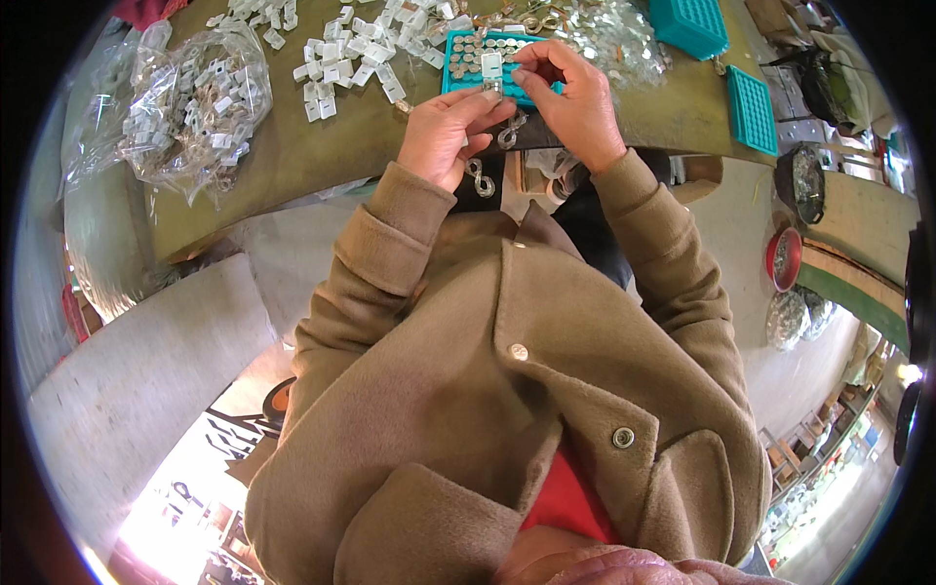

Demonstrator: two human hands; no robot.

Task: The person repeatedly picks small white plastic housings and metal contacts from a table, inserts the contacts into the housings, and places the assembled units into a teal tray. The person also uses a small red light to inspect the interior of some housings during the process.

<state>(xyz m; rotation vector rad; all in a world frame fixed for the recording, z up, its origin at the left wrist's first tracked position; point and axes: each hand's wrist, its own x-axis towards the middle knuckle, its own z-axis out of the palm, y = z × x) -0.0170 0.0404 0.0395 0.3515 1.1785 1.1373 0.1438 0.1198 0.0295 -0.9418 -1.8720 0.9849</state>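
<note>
My left hand [439, 134] pinches a small clear-and-white plastic case [491, 66] by its lower end, with its lid swung up. Beneath the case lies a teal tray [449, 76] with rows of small round silvery pieces [469, 49] in its pockets. Just right of the case, my right hand [577, 105] hovers over the tray's right side with thumb and forefinger brought together. Whatever sits between those fingertips is too small to make out. Shiny looped pieces [508, 133] hang at the table edge below my hands.
Many similar plastic cases [356, 51] lie loose left of the tray. A clear bag [200, 107] full of them rests farther left. Glittering clear pieces [624, 44] are heaped at right, beside stacked teal trays [688, 27] and another tray [751, 110]. A red bowl [783, 259] stands lower right.
</note>
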